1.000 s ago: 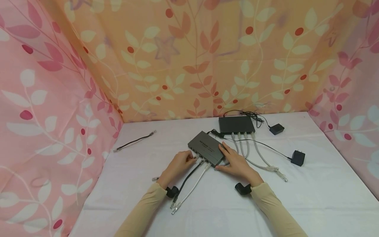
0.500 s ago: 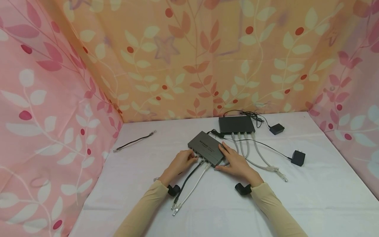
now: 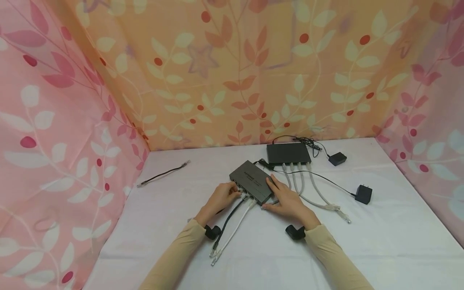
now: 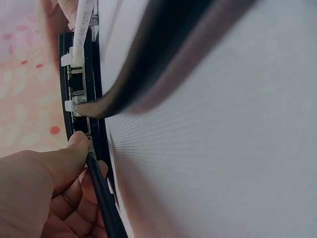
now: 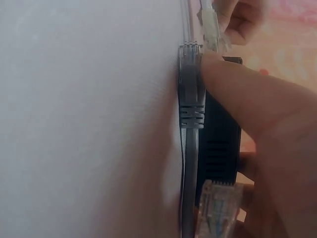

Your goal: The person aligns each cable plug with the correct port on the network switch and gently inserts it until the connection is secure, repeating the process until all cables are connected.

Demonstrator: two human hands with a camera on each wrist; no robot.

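Note:
A grey NETGEAR network switch (image 3: 249, 177) lies angled on the white table in the head view. My left hand (image 3: 222, 199) pinches the plug end of a black network cable (image 4: 108, 206) between thumb and fingertips, right at a port in the front row. Farther along that row, another black cable (image 3: 231, 215) and a white cable (image 3: 235, 235) are plugged in, with a bare port between them. My right hand (image 3: 288, 200) grips the opposite end of the switch, thumb by the front corner and fingers over the top. The pinched plug's tip is hidden by my thumb.
Behind stands a black box (image 3: 288, 154) with several grey cables (image 3: 312, 181) plugged in. Two black power adapters (image 3: 363, 194) lie to the right. A short black cable (image 3: 163, 174) rests at the left. A grey cable plug (image 5: 192, 94) lies beside the switch near my right thumb.
My left hand has edged slightly closer to the switch with the black cable, whose loose end has drawn in behind my wrist. My right hand keeps its hold on the switch.

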